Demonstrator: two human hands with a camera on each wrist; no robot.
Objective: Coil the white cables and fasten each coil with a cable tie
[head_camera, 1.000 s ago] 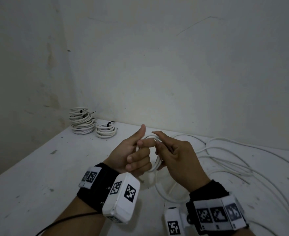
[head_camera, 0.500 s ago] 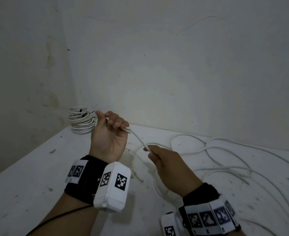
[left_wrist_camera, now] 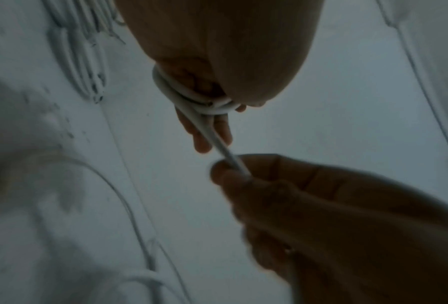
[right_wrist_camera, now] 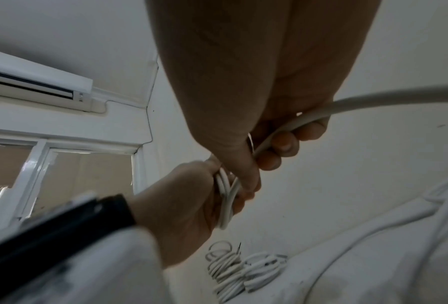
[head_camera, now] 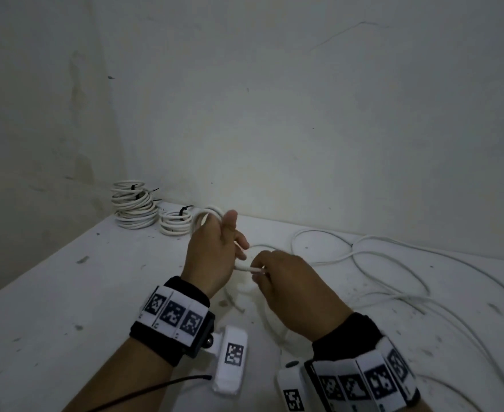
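Observation:
My left hand (head_camera: 215,257) holds a small coil of white cable (head_camera: 210,214) above the table, the loops wound round its fingers (left_wrist_camera: 204,142) under the thumb. The same loops (right_wrist_camera: 225,201) show in the right wrist view. Close on its right, my right hand (head_camera: 289,286) pinches the cable strand (head_camera: 250,269) that runs straight from the coil. This strand (left_wrist_camera: 233,160) looks taut between the two hands. Behind the right hand, the rest of the cable (head_camera: 393,298) trails in loose curves over the table.
Two finished coils with black ties, a stacked one (head_camera: 134,206) and a smaller one (head_camera: 174,223), sit in the back left corner by the wall. The white table (head_camera: 51,292) has scuffed bare surface on its left. An air conditioner (right_wrist_camera: 35,82) hangs high on the wall.
The left hand, raised up and to the left half a second ago, has come back down to the right hand. The loops round its fingers show again.

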